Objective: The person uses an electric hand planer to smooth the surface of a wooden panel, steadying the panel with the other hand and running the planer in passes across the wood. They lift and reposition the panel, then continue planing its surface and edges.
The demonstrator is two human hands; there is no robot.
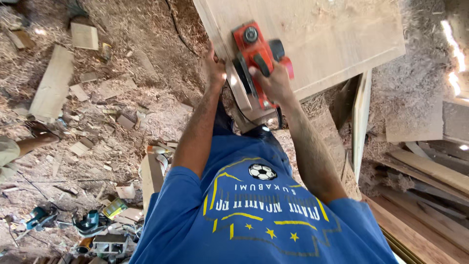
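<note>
A red and black electric planer [254, 54] sits on a large pale wooden board [332, 34], close to the board's near left corner. My right hand [274, 84] is closed around the planer's rear handle. My left hand [213, 66] grips the board's left edge just beside the planer. The planer's black cord [176, 29] trails off over the sawdust to the upper left. My blue printed shirt [264, 215] fills the bottom of the view.
Sawdust and wood offcuts [53, 83] cover the floor at left. Teal power tools [90, 222] lie at bottom left. Another person's sandalled foot [40, 132] shows at the left edge. Stacked planks [430, 171] lie at right, and an upright board [361, 117] stands under the workpiece.
</note>
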